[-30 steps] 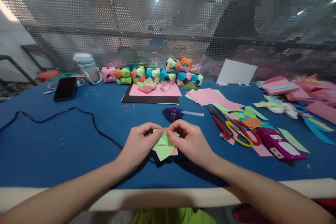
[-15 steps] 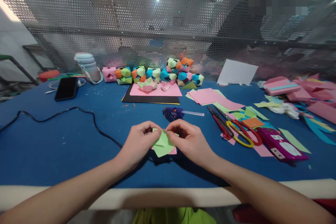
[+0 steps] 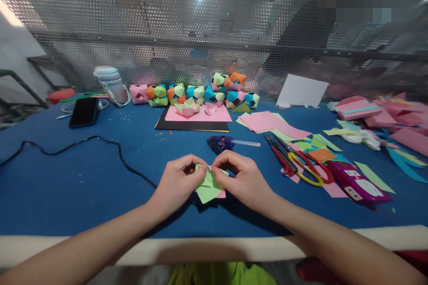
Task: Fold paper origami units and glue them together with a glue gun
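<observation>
My left hand (image 3: 182, 178) and my right hand (image 3: 242, 178) pinch a green and pink folded paper (image 3: 209, 187) between thumbs and fingers, one at each side of its upper edge. Green faces me, and a bit of pink shows below on the right and at the top between the thumbs. Beyond my hands lies a dark blue glue gun (image 3: 220, 142) with a clear stick pointing right. Farther back, pink and green folded paper pieces (image 3: 187, 107) rest on a pink sheet (image 3: 200, 116).
Folded paper balls (image 3: 195, 94) line the back along a perforated metal panel (image 3: 187, 22). Scissors (image 3: 301, 162), paper scraps (image 3: 323, 155) and a purple packet (image 3: 359, 185) lie to the right. At left are a phone (image 3: 84, 112), a bottle (image 3: 112, 85) and a black cable (image 3: 96, 138).
Both hands stay nearly in place, still pinching the paper. The paper has tilted slightly, and a small pink tip now shows between the thumbs.
</observation>
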Tool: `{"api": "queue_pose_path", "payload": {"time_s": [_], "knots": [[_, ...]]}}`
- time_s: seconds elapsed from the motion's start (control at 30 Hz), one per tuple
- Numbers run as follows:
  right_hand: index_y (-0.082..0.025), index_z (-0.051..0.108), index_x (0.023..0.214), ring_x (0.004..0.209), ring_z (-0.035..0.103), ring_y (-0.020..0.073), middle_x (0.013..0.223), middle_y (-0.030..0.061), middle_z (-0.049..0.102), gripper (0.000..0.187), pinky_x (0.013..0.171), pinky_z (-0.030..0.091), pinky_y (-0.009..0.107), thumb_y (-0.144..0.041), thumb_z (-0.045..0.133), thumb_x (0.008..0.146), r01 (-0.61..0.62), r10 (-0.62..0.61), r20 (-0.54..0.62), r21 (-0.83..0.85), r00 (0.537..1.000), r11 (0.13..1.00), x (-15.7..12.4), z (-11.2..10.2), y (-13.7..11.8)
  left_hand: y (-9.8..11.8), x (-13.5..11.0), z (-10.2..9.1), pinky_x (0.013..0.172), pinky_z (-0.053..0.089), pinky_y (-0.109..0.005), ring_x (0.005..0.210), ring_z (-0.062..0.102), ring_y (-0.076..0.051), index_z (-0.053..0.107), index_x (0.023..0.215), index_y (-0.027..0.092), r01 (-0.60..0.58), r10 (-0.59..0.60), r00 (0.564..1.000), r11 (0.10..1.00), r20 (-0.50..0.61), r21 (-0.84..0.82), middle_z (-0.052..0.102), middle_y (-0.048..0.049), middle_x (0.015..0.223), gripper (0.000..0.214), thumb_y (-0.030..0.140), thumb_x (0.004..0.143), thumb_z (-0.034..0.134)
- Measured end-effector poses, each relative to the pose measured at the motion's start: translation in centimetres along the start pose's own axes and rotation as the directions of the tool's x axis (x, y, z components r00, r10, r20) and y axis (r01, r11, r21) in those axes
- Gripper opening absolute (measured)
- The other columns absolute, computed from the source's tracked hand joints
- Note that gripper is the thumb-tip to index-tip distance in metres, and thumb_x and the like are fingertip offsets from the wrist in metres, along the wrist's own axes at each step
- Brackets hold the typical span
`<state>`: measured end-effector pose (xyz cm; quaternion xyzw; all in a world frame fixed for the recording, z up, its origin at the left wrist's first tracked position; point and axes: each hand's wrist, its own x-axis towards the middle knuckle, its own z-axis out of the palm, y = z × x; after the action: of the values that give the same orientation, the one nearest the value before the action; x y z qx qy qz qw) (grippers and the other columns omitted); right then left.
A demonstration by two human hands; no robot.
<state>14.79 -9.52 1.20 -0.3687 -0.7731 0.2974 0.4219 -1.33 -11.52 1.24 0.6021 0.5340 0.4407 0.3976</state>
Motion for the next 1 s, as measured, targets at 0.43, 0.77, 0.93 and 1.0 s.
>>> {"api": "queue_pose_path", "payload": {"time_s": [0.43,0.77,0.93,1.0], "knots": [[-0.018,0.054,0.067,0.059,0.052,0.0114,0.065,0.0013,0.057,0.017,0.055,0.038,0.024,-0.015,0.049,0.084,0.208,-0.210,0.008,-0.181,0.978,0.961,-0.2,-0.2,0.7,-0.1,-0.1,0.1,0.047,0.033,-0.019,0.050,0.041,-0.009,0.066,0.071,0.015,-0.150,0.148,0.989,0.983,0.022,0.107,0.055,0.0028,0.056,0.017,0.028,0.075,0.056],[-0.017,0.058,0.075,0.061,0.053,0.0123,0.067,0.0035,0.059,0.018,0.057,0.041,0.025,-0.017,0.046,0.089,0.357,-0.349,0.072,-0.210,0.934,0.910,-0.3,-0.1,1.1,-0.6,0.0,0.0,0.049,0.035,-0.019,0.048,0.044,-0.008,0.065,0.069,0.016,-0.254,0.254,0.967,0.936,0.031,0.242,0.059,0.0019,0.057,0.019,0.027,0.079,0.053],[-0.015,0.064,0.084,0.065,0.057,0.0124,0.075,0.0043,0.064,0.014,0.059,0.045,0.024,-0.022,0.052,0.086,0.123,-0.120,0.053,-0.059,0.991,0.991,-0.1,-0.3,0.1,-0.6,-0.3,-0.1,0.048,0.038,-0.018,0.048,0.046,-0.008,0.064,0.070,0.016,-0.207,0.221,0.973,0.962,-0.064,0.178,0.059,0.0015,0.058,0.019,0.029,0.079,0.055],[-0.016,0.065,0.082,0.062,0.057,0.0117,0.072,0.0028,0.063,0.014,0.058,0.044,0.023,-0.021,0.052,0.086,0.065,-0.062,0.065,-0.040,0.996,0.997,0.0,-0.4,-0.2,-0.6,-0.3,0.0,0.046,0.038,-0.018,0.047,0.046,-0.008,0.063,0.069,0.016,-0.167,0.180,0.980,0.977,-0.088,0.131,0.058,0.0018,0.057,0.018,0.030,0.077,0.056]]}}
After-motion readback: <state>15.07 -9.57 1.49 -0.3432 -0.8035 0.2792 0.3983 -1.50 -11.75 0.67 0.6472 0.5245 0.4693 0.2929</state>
